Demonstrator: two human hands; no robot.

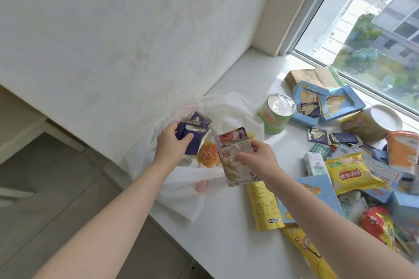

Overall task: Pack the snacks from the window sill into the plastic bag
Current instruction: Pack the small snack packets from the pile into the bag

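The plastic bag (181, 190) lies crumpled at the left end of the window sill (215, 244), its opening hard to make out. The left hand (172, 140) grips dark blue packets (191, 135) over it. The right hand (256, 156) pinches pale printed packets (232, 165), long axis toward the person. The snack pile (349, 174) is cut off at the right

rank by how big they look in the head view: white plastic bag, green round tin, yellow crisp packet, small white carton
1. white plastic bag
2. yellow crisp packet
3. green round tin, only slightly smaller
4. small white carton
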